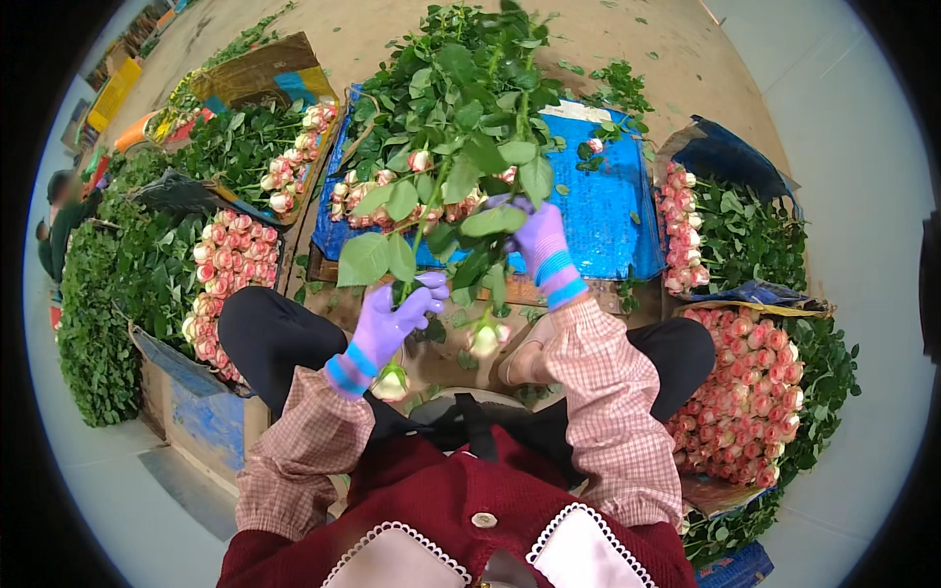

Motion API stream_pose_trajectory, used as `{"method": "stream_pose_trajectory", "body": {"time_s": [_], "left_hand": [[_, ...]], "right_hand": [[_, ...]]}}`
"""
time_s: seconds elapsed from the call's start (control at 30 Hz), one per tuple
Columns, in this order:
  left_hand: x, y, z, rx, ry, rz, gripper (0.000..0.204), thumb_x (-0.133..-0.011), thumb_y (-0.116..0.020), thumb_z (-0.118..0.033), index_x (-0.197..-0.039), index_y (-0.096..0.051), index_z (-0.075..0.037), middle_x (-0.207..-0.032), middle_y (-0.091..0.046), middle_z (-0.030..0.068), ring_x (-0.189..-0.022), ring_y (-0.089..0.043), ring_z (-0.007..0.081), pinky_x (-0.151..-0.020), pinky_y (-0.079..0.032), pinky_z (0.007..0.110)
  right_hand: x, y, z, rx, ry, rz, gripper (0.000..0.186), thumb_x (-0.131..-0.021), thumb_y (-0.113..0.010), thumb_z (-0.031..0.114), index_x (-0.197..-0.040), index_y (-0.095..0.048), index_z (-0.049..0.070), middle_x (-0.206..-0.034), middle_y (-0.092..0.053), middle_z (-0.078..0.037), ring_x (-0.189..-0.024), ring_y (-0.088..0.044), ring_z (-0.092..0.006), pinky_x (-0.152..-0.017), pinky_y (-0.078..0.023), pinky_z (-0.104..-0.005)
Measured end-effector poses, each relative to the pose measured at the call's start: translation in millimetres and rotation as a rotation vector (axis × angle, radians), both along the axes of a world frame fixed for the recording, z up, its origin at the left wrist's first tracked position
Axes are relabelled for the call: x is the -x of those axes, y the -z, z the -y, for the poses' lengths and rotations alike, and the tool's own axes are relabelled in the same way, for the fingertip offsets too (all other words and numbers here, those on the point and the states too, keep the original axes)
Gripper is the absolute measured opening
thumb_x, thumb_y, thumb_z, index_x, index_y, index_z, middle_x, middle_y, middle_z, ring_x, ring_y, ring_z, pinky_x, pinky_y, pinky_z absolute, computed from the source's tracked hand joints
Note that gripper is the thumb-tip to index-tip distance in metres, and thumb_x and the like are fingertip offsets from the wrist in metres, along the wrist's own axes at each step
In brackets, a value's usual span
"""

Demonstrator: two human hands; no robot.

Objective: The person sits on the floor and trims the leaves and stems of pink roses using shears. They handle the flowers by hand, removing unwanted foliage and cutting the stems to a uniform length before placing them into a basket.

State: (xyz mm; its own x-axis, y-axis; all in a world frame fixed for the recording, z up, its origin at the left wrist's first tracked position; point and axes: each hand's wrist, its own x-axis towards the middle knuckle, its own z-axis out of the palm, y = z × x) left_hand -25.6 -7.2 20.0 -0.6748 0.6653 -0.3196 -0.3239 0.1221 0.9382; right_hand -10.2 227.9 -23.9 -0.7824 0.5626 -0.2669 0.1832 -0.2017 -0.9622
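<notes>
My left hand [392, 318], in a purple glove, grips a rose stem [421, 220] whose pale bloom [391, 382] hangs head down near my lap. My right hand [537, 235], also gloved in purple, is closed around another leafy stem [515, 147]; its bloom [484, 339] points down too. The leafy ends of both stems rise over a blue sheet [608, 206], where a heap of pink-and-cream roses [431, 127] lies. Checked pink sleeves cover my forearms. I sit with my knees apart.
Boxes of bundled pink-and-cream roses [230, 269] stand at my left, more roses [294, 167] behind them, and others at my right [740, 402] and far right [681, 225]. Loose leaves litter the floor. Another person [61, 220] is at the far left edge.
</notes>
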Motion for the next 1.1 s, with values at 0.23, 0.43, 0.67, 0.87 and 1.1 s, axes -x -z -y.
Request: {"method": "stream_pose_trajectory", "body": {"time_s": [0.23, 0.43, 0.67, 0.87, 1.1], "left_hand": [[46, -31, 30, -0.064, -0.297, -0.258, 0.024, -0.090, -0.048, -0.016, -0.108, -0.054, -0.002, -0.088, -0.059, 0.0020, -0.067, -0.055, 0.0081, -0.053, -0.041, 0.017], [143, -88, 46, 0.040, -0.246, -0.372, 0.037, -0.090, -0.048, -0.027, -0.119, -0.047, -0.004, -0.091, -0.060, 0.0066, -0.059, -0.055, 0.0066, -0.043, -0.035, 0.015], [187, -85, 66, -0.128, -0.477, -0.708, 0.041, -0.087, -0.052, -0.032, -0.115, -0.051, -0.003, -0.091, -0.064, 0.0088, -0.051, -0.051, 0.0029, -0.038, -0.029, 0.014], [197, -79, 73, -0.290, -0.668, -0.692, 0.036, -0.087, -0.055, -0.028, -0.113, -0.053, -0.003, -0.076, -0.064, 0.0073, -0.041, -0.048, 0.0056, -0.035, -0.031, 0.017], [196, -79, 67, -0.255, -0.612, -0.646, 0.037, -0.088, -0.053, -0.029, -0.114, -0.051, -0.003, -0.078, -0.062, 0.0082, -0.042, -0.049, 0.0067, -0.035, -0.031, 0.017]], "right_hand": [[-18, 92, -100, -0.638, 0.112, 0.414, 0.016, -0.081, -0.054, 0.012, -0.088, -0.063, 0.002, -0.068, -0.061, -0.012, -0.048, -0.055, -0.0196, -0.043, -0.042, -0.0318], [-49, 76, -66, -0.946, -0.288, 0.829, 0.026, -0.076, -0.055, 0.025, -0.093, -0.063, 0.006, -0.096, -0.061, -0.019, -0.090, -0.057, -0.0362, -0.077, -0.046, -0.0420], [-39, 140, -3, -1.214, -0.719, 0.770, 0.020, -0.071, -0.055, 0.014, -0.090, -0.063, 0.012, -0.087, -0.062, -0.016, -0.084, -0.060, -0.0324, -0.073, -0.047, -0.0404], [-9, 184, 37, -1.336, -0.864, 0.718, 0.021, -0.075, -0.049, 0.012, -0.092, -0.062, 0.014, -0.088, -0.063, -0.012, -0.083, -0.060, -0.0299, -0.070, -0.046, -0.0409], [15, 193, 76, -1.458, -0.840, 0.764, 0.019, -0.080, -0.046, 0.013, -0.090, -0.063, 0.014, -0.087, -0.063, -0.008, -0.084, -0.061, -0.0265, -0.067, -0.046, -0.0402]]}}
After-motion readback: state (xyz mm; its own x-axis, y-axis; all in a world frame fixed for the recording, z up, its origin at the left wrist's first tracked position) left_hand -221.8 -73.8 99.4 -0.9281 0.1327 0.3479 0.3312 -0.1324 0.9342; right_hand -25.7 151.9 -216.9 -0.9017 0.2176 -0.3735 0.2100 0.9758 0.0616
